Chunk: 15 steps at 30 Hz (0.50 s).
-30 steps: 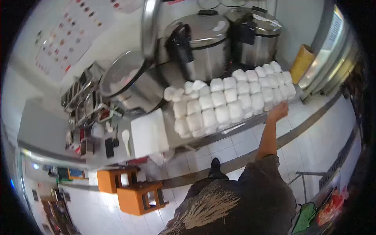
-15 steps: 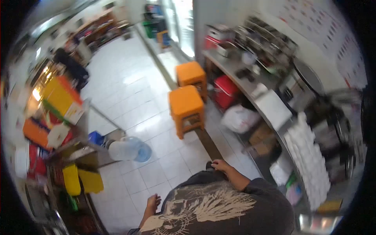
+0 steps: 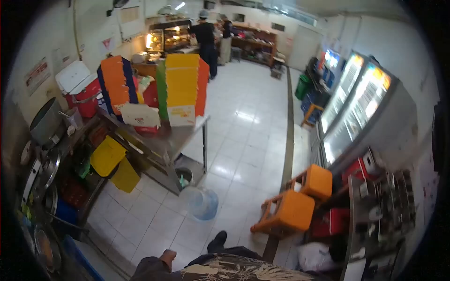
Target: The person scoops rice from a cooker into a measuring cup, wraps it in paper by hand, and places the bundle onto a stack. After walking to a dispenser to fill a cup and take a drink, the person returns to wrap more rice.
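Head view: left hand (image 3: 167,258) well left of stools (image 3: 294,210), fingers' state cannot be told; right hand unseen. Jug (image 3: 205,204) stands left of stools. Step judged walking: keep shoe (image 3: 217,242) clear of jug.

The left grip (image 3: 168,256) is held low beside the shirt (image 3: 225,272). Cartons (image 3: 182,82) are carried by a bench (image 3: 186,136); near it, a jug (image 3: 203,204) is set on the floor (image 3: 241,140). Stools (image 3: 296,211) are placed together.

The white-tiled floor (image 3: 239,145), crossed by a dark strip (image 3: 287,136), bears a clear bluish jug (image 3: 203,205) and two orange stools (image 3: 296,210). On the metal tabletop (image 3: 177,139) stand an orange carton stack (image 3: 116,85), a yellow carton stack (image 3: 182,84) and a cream-coloured box (image 3: 140,114).
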Available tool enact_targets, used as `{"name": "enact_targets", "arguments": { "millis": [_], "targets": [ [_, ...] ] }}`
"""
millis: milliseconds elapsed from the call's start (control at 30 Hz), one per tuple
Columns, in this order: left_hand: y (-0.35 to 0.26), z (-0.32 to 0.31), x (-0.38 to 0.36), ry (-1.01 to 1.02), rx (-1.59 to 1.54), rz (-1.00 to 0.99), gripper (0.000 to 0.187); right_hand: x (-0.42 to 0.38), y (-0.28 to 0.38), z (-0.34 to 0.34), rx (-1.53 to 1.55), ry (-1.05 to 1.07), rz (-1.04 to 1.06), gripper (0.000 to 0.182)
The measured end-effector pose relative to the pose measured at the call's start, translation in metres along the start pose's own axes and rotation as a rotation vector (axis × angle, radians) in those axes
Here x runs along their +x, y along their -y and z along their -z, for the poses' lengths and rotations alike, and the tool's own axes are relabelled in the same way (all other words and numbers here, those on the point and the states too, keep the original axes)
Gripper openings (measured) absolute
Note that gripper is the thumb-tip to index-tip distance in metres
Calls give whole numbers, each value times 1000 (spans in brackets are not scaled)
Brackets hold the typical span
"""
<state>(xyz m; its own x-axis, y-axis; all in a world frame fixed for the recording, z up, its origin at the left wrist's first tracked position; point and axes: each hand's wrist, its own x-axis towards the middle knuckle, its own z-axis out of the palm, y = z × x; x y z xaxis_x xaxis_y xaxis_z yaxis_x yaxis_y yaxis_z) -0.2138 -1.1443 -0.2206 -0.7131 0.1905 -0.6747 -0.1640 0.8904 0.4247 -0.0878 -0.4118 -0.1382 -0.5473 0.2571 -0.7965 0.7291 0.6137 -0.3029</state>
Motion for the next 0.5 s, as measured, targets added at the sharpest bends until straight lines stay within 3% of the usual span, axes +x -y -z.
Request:
{"name": "enact_targets", "arguments": {
  "millis": [33, 67, 133, 200, 267, 333, 400, 433, 500],
  "targets": [
    [10, 10, -14, -52, 64, -242, 26, 17, 34, 16, -16, 14, 32, 40],
    [4, 16, -15, -121, -455, -46, 24, 36, 65, 31, -40, 26, 76, 40],
    [-9, 49, 17, -235, -914, 316, 23, 71, 129, 65, -97, 31, 180, 40],
    [-30, 92, 73, -335, -810, 652, 30, 106, 195, 108, -185, 2, 321, 41],
    [-54, 125, 122, -872, -628, 506, 49, 136, 265, 167, -328, -87, 494, 42],
    [-101, 176, 153, -1031, -293, 578, 57, 155, 346, 233, -477, -230, 623, 43],
    [-173, 242, 166, -1096, -398, 600, 53, 159, 441, 301, -663, -380, 608, 40],
    [-195, 260, 180, -1127, -447, 608, 50, 158, 477, 332, -425, -328, 741, 37],
    [-215, 263, 229, -1070, -621, 614, 45, 178, 528, 384, -480, -397, 723, 35]
  ]
}}
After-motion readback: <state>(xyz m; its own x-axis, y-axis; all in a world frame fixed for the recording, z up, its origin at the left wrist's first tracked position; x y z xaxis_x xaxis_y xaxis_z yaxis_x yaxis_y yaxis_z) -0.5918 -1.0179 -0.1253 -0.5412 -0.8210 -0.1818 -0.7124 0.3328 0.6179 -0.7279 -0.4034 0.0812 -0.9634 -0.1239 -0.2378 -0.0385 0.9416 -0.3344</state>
